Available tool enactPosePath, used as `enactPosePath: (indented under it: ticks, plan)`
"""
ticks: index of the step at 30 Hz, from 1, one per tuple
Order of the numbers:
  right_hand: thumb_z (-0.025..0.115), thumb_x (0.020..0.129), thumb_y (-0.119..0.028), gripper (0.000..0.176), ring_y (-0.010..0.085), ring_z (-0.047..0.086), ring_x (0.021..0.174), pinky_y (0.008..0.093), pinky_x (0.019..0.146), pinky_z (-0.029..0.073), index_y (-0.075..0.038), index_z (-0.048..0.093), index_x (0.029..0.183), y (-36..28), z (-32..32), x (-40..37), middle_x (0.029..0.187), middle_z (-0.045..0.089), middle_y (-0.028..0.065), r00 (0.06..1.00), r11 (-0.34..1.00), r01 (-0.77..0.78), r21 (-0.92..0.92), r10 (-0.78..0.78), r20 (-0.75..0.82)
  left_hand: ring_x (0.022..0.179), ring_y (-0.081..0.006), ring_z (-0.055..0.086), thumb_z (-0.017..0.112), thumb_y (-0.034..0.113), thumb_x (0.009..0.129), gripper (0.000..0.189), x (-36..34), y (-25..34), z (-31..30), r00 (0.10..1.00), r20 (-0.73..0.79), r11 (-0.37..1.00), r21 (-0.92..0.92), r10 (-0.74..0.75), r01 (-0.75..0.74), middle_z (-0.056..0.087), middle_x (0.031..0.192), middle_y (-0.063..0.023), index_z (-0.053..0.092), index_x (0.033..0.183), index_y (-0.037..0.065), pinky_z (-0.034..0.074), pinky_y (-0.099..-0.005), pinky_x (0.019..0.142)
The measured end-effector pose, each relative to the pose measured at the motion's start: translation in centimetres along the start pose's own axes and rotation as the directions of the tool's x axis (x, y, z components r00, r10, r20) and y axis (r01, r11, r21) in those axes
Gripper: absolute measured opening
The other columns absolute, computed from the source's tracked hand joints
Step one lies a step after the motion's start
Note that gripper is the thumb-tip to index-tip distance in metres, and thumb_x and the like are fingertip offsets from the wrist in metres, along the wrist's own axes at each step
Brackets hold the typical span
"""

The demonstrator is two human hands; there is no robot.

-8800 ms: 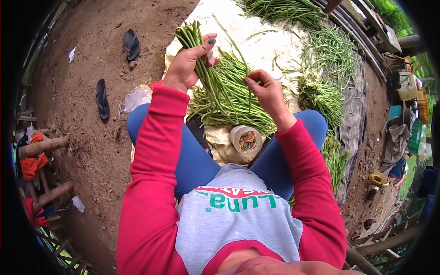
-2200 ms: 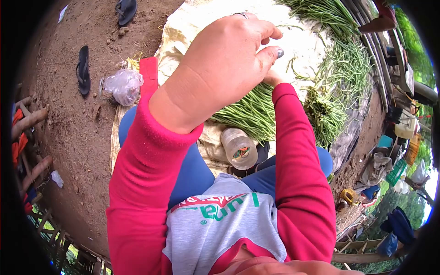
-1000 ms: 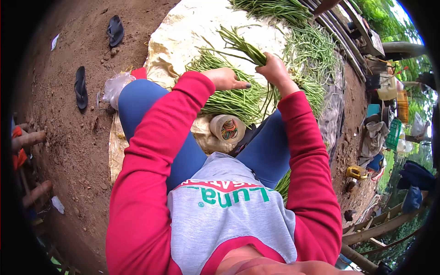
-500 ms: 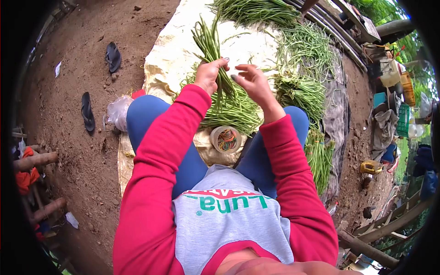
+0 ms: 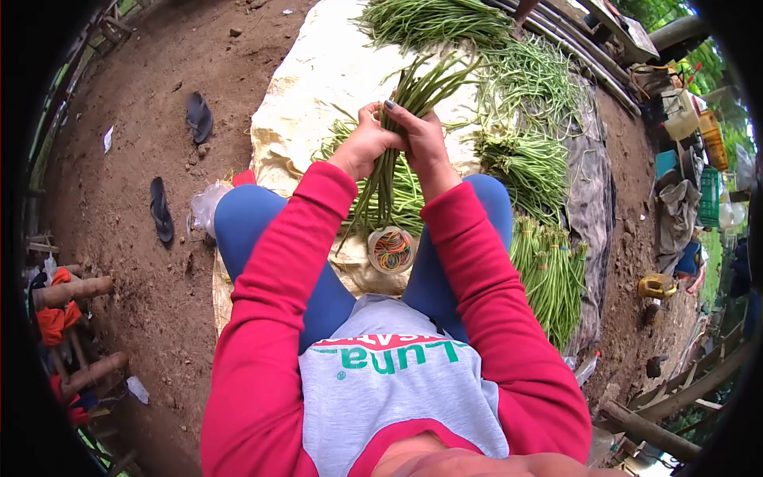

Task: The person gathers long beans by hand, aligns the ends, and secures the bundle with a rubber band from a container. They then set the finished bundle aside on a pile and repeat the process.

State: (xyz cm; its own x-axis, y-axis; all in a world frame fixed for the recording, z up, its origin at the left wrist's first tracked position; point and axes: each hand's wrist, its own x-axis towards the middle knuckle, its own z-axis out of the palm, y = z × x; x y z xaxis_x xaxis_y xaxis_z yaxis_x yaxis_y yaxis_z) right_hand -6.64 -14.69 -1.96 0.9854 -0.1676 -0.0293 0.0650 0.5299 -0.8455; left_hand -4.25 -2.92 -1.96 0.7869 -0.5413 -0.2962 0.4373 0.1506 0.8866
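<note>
Both hands hold one bunch of long green beans (image 5: pixel 425 86) upright above the pale sheet (image 5: pixel 306 87). My left hand (image 5: pixel 367 143) is wrapped round the bunch from the left side. From the right, my right hand (image 5: pixel 425 143) closes on the same bunch, its thumb across the front. The lower ends of the beans hang towards a round tub of coloured rubber bands (image 5: pixel 392 250) between my knees. Behind the bunch lies a loose pile of beans (image 5: pixel 407 199), partly hidden by my hands and the bunch.
More beans lie in heaps at the top (image 5: pixel 433 22) and right (image 5: pixel 524 171), with banded bundles (image 5: pixel 548 278) beside my right knee. Dark sandals (image 5: pixel 161 211) and a clear plastic bag (image 5: pixel 208 208) are on the left. Bamboo poles (image 5: pixel 588 60) edge the sheet at upper right.
My right hand has moved left and closed on the bunch beside my left hand. The top of the bunch now leans to the right. The view has shifted slightly.
</note>
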Motion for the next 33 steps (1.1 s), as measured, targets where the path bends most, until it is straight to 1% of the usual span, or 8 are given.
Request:
enactPosePath:
  ticks: [1, 6, 10, 15, 21, 27, 31, 33]
  plan:
    - [0.068, 0.084, -0.005, 0.022, 0.0173, 0.065, 0.079, 0.0302, 0.070, 0.053, 0.001, 0.061, 0.105, 0.5, 0.0, 0.3, 0.091, 0.066, 0.0075, 0.999, 1.000, -0.004, 0.030, 0.005, -0.052, 0.098, -0.0234, 0.059, 0.066, -0.012, 0.063, 0.103, -0.1, -0.4, 0.3, 0.993, -0.085, 0.994, -0.053, 0.087, -0.091, 0.056, 0.106, -0.0128, 0.002, 0.143, 0.003, 0.051, -0.0368, 0.081]
    - [0.064, 0.086, -0.003, 0.013, 0.0170, 0.065, 0.073, 0.0290, 0.066, 0.054, 0.002, 0.063, 0.097, 1.1, 0.1, 0.6, 0.084, 0.067, 0.0078, 0.990, 0.985, -0.036, 0.169, 0.058, -0.129, 0.104, -0.0160, 0.053, 0.054, 0.013, 0.090, 0.047, -1.1, -1.8, 2.0, 0.909, -0.122, 0.912, -0.047, 0.399, -0.407, 0.053, 0.116, -0.0097, 0.041, 0.133, -0.001, 0.045, -0.0277, 0.090]
    - [0.061, 0.087, -0.004, 0.012, 0.0180, 0.065, 0.072, 0.0285, 0.068, 0.054, 0.002, 0.063, 0.097, 1.6, 0.4, 1.1, 0.084, 0.068, 0.0084, 0.971, 0.957, -0.021, 0.290, 0.089, -0.222, 0.107, -0.0143, 0.054, 0.043, 0.037, 0.102, 0.045, -0.4, -2.1, 2.8, 0.802, -0.306, 0.853, 0.073, 0.513, -0.517, 0.058, 0.117, -0.0101, 0.048, 0.126, -0.001, 0.045, -0.0265, 0.091]
    - [0.057, 0.085, -0.007, 0.014, 0.0194, 0.065, 0.073, 0.0302, 0.070, 0.054, 0.002, 0.063, 0.095, 2.6, -1.5, 1.9, 0.083, 0.068, 0.0092, 0.976, 0.918, -0.130, 0.374, 0.185, -0.116, 0.093, -0.0128, 0.059, 0.042, 0.026, 0.103, 0.036, 1.4, -3.4, 1.5, 0.856, -0.332, 0.917, 0.090, 0.396, -0.389, 0.063, 0.106, -0.0065, 0.051, 0.123, -0.002, 0.049, -0.0249, 0.082]
    - [0.061, 0.083, -0.002, 0.013, 0.0177, 0.064, 0.073, 0.0286, 0.068, 0.053, 0.000, 0.062, 0.095, 2.9, -0.2, 1.7, 0.082, 0.065, 0.0076, 0.957, 0.973, 0.009, 0.230, 0.058, -0.285, 0.086, -0.0133, 0.054, 0.051, 0.018, 0.099, 0.020, 2.9, -5.8, 1.6, 0.621, -0.519, 0.809, 0.398, 0.587, -0.432, 0.055, 0.100, -0.0077, 0.046, 0.106, 0.000, 0.047, -0.0258, 0.078]
    - [0.063, 0.080, -0.005, 0.014, 0.0148, 0.060, 0.071, 0.0283, 0.063, 0.049, 0.002, 0.064, 0.092, 3.6, -1.6, 2.5, 0.082, 0.063, 0.0067, 0.910, 0.982, -0.010, 0.189, 0.087, -0.405, 0.111, -0.0244, 0.045, 0.041, 0.038, 0.101, 0.034, 0.7, -5.0, 3.3, 0.593, -0.283, 0.638, 0.528, 0.754, -0.560, 0.047, 0.117, -0.0157, 0.050, 0.095, 0.006, 0.038, -0.0373, 0.095]
    - [0.064, 0.081, -0.010, 0.012, 0.0127, 0.059, 0.071, 0.0292, 0.063, 0.048, 0.002, 0.065, 0.082, 2.4, -1.7, 1.5, 0.083, 0.064, 0.0067, 0.932, 0.986, -0.042, -0.160, -0.019, -0.361, 0.122, -0.0246, 0.040, 0.046, 0.043, 0.099, 0.039, 0.7, -4.8, 3.2, 0.517, -0.021, 0.420, 0.613, 0.855, -0.669, 0.047, 0.120, -0.0137, 0.055, 0.094, 0.005, 0.036, -0.0367, 0.096]
    - [0.063, 0.083, -0.011, 0.015, 0.0125, 0.058, 0.071, 0.0284, 0.063, 0.048, 0.004, 0.065, 0.087, 2.5, -1.5, 1.7, 0.084, 0.064, 0.0064, 0.946, 1.000, 0.021, -0.018, -0.026, -0.324, 0.117, -0.0222, 0.041, 0.049, 0.043, 0.098, 0.042, 0.9, -4.5, 3.2, 0.578, -0.001, 0.455, 0.616, 0.816, -0.643, 0.052, 0.113, -0.0107, 0.061, 0.087, 0.005, 0.036, -0.0361, 0.096]
